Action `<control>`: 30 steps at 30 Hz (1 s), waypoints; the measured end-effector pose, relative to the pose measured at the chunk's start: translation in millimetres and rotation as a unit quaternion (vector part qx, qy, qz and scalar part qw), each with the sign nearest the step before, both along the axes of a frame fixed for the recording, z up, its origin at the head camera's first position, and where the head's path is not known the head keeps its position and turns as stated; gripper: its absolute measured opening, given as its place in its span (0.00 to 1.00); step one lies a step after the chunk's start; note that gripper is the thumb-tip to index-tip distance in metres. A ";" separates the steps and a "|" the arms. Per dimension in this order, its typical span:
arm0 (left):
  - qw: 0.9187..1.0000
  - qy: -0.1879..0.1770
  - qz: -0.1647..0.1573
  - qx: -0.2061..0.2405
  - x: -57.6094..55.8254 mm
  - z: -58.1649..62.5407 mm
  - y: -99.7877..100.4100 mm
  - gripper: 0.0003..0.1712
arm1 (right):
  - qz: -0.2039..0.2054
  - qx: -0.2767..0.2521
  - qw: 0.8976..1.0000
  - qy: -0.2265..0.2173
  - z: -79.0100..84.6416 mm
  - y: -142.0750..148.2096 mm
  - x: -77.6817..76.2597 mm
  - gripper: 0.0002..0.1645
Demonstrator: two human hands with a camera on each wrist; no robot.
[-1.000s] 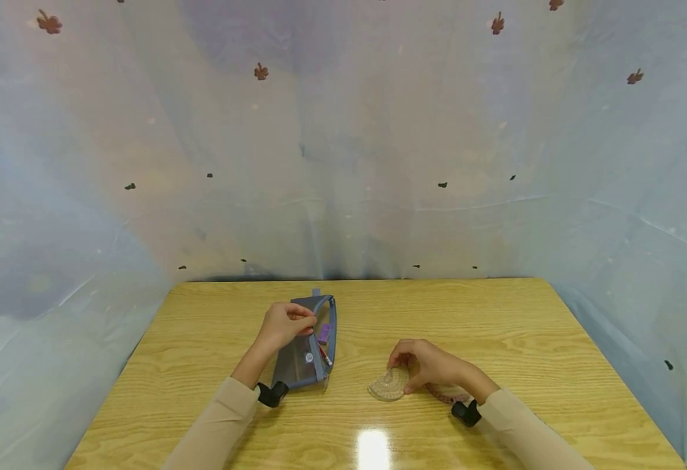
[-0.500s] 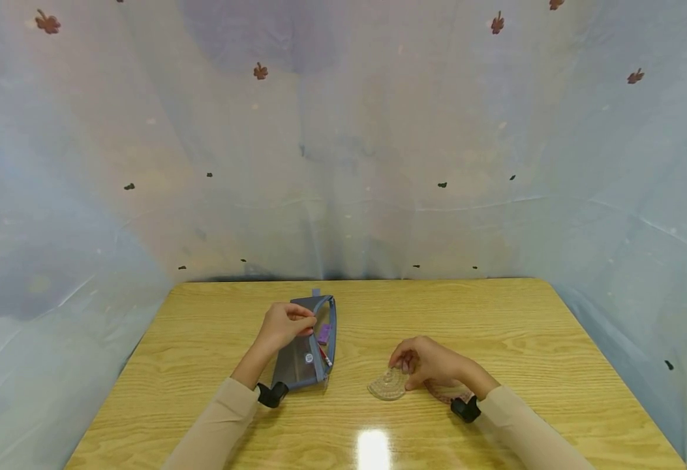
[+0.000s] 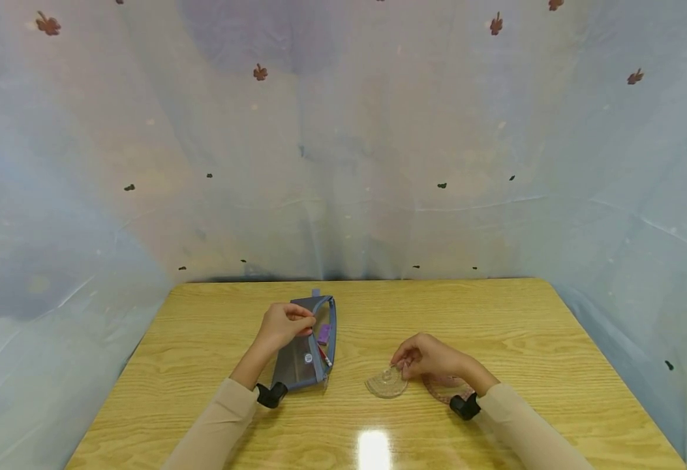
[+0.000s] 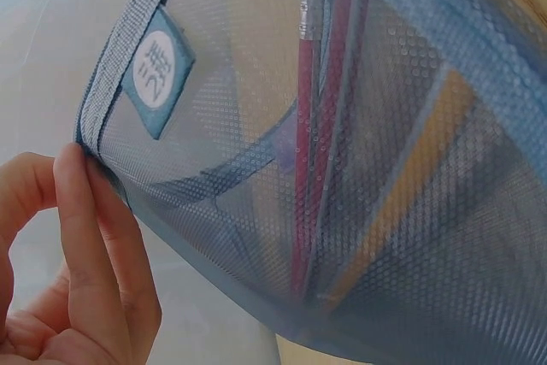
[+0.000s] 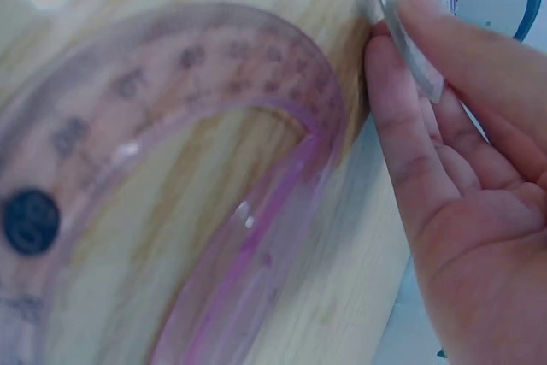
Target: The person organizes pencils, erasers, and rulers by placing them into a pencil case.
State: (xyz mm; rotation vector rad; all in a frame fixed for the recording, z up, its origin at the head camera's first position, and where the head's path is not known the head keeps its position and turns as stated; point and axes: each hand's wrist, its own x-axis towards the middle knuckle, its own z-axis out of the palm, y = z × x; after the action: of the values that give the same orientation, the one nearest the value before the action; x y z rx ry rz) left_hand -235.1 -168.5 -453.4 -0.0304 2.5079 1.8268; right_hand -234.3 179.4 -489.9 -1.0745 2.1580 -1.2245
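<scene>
My left hand point(image 3: 283, 326) pinches the open edge of a blue-grey mesh pencil case point(image 3: 294, 365) on the left of the table. Through the mesh in the left wrist view show a red pencil point(image 4: 305, 117) with a white eraser end and a yellow-orange strip point(image 4: 410, 177). A purple block point(image 3: 323, 334) sits in the case's opening. My right hand point(image 3: 434, 359) pinches a clear protractor point(image 3: 385, 384) by its right corner, thumb on one face. Below the right wrist lies a pink see-through protractor point(image 5: 197, 53), partly hidden by the hand in the head view.
The wood-grain table point(image 3: 466, 313) carries everything, with a bright light reflection near its front edge. A pale patterned sheet point(image 3: 343, 163) hangs behind the table and along both sides.
My right hand has risen slightly, and the clear protractor has turned and shifted a little left in its fingers. More of the pink protractor shows. The left hand stays on the pencil case.
</scene>
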 end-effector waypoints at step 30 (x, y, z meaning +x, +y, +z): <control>1.000 0.000 -0.004 0.005 -0.6 -1.4 -3.6 0.04 | -0.052 -0.058 0.990 -0.117 -4.9 4.4 -5.9 0.10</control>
State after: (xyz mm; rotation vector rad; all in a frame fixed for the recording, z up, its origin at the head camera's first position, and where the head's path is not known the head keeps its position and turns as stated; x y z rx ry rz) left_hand -235.7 -172.1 -454.8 -0.0215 2.4954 1.8361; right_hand -240.3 183.8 -494.8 -0.8252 2.0054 -1.4593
